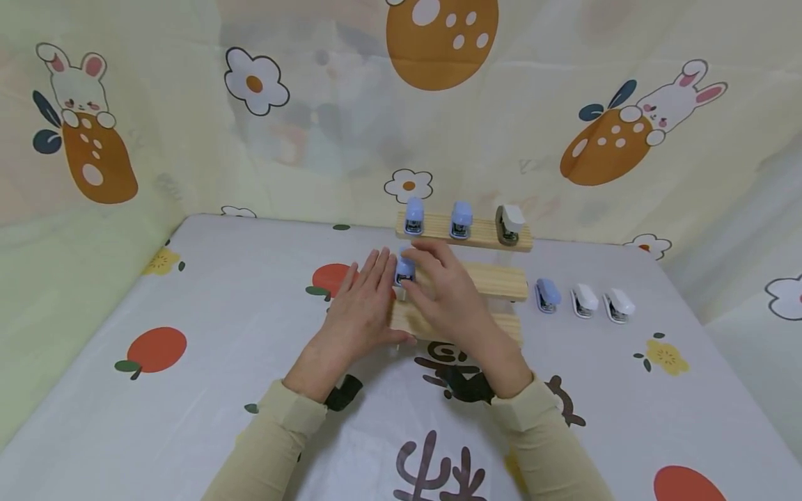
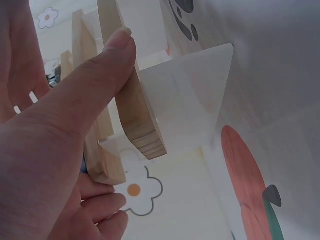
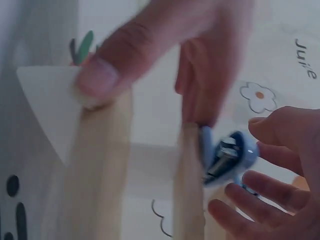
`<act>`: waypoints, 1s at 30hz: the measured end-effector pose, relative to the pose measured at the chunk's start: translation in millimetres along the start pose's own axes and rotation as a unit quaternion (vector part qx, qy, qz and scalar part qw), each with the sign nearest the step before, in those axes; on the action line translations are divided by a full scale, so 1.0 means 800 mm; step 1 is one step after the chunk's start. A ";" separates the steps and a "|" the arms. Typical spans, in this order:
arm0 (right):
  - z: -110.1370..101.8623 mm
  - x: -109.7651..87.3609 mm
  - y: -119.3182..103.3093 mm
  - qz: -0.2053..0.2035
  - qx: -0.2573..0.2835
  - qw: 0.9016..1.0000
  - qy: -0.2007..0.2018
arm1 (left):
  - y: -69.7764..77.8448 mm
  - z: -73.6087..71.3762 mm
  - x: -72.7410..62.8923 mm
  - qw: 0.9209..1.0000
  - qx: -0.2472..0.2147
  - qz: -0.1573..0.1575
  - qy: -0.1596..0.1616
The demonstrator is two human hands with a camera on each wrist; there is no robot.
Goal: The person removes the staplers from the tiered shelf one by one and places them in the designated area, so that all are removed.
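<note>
Head view: right grip (image 1: 452, 292) half-curled about partly hidden blue stapler (image 1: 404, 271), pinch unclear; left grip (image 1: 361, 304) straight-fingered.

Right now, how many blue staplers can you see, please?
4 staplers: two on the back shelf, one on the middle shelf, one on the table; the right hand may hide more.

The head view is softly, evenly lit, with faint diffuse shadows on the white fruit-printed tablecloth (image 1: 188, 431) beside the cream long sleeves (image 1: 269, 442). Both wrist views look dimmer and greyer. In the right one, the flat pale wooden slat (image 3: 100, 165) is blurred, and the small glossy blue stapler (image 3: 245, 155) carries a pale highlight.
</note>
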State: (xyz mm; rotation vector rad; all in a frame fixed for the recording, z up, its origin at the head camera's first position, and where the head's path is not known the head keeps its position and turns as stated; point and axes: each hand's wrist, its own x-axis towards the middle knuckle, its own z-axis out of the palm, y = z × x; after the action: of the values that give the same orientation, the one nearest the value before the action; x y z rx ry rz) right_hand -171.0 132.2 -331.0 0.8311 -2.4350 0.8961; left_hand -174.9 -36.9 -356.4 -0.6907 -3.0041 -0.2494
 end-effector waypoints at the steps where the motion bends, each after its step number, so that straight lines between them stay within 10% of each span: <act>1: 0.003 0.000 0.000 -0.003 -0.004 1.000 -0.001 | 0.000 0.000 0.000 1.000 -0.002 0.001 0.001; 30: 0.020 0.005 0.001 0.031 -0.036 0.999 0.000 | 0.001 -0.001 0.001 1.000 -0.005 -0.001 0.002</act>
State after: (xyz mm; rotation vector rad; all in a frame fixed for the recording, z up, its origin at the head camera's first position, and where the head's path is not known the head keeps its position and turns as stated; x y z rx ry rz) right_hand -177.0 120.3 -340.6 0.7334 -2.4902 0.8265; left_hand -175.1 -36.4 -355.6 -0.6884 -3.0016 -0.2647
